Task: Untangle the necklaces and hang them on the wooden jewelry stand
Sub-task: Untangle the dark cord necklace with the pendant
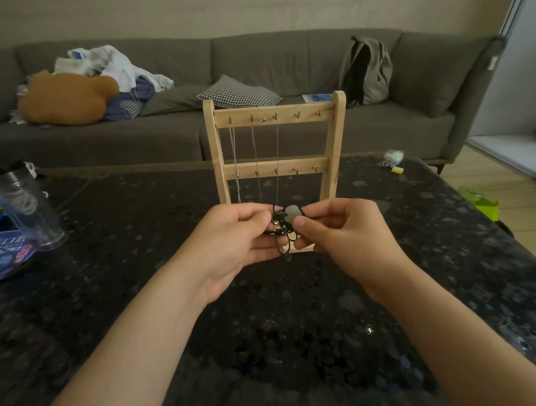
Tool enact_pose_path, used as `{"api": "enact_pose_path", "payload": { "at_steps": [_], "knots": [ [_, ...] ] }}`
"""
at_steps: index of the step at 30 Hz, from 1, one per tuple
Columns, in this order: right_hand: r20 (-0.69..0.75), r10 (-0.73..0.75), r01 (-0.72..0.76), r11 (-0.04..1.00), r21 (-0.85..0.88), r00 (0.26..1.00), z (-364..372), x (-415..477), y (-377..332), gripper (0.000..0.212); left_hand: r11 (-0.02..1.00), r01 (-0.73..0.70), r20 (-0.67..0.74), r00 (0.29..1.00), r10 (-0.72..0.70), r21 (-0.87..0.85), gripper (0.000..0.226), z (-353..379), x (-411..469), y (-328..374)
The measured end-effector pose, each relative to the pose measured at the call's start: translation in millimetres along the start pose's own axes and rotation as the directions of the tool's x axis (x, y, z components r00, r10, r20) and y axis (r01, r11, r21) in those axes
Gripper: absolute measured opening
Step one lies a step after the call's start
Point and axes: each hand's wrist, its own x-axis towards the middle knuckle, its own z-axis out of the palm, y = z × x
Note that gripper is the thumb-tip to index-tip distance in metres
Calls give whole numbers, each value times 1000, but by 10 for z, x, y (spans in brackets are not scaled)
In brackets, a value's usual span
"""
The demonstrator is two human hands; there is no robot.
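Step in hand is judged to be the untangling. A knot of black cord [281,236] is held up in the air, above the table [273,328] and just in front of the foot of the stand [287,117]; nothing of it is yet hung. The left hand [234,242] is closed on the knot's left side, with fingers curled round the loops. The right hand [342,231] is pinched on a pale pendant [292,214] at the knot's upper right, between thumb and forefinger. The hands are brought close together, with only the knot between them. A small gold glint is noted inside the knot; what it belongs to cannot be told. The next move is judged to call for the pendant to be eased out through a loop while the rest is kept slack, not pulled tight, so that the loops can be teased apart. A free end must then be found and carried to a bare hook. Count: two hands; one stand with two rails; five hooks [298,114] on each rail; three thin chain strands [255,151] hanging from the top rail's left three hooks, the second and third joined by a clasp; one knot; one pendant. How many necklaces are in the knot cannot be told.
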Motion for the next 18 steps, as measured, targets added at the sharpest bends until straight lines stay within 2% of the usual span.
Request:
{"api": "enact_pose_path", "payload": {
  "at_steps": [5,9,14,16,18],
  "knots": [
    [-52,-18,15,998,-59,998,-2,14,30,9,978,-80,35,997,75,194,37,8,-26,17],
    [-66,-40,35,997,-75,997,7,8,41,12,931,-141,53,990,131,338,32,14,-50,13],
    [35,-115,117,991,-62,993,23,-7,18,38,892,-202,79,979,186,405,33,23,-70,22],
    [51,-155,160,983,-91,987,32,-14,4,37,868,-237,81,971,225,437,34,21,-65,15],
    [0,-172,171,980,-102,985,31,-12,3,30,838,-282,75,957,281,467,32,15,-58,6]
  ]
}}
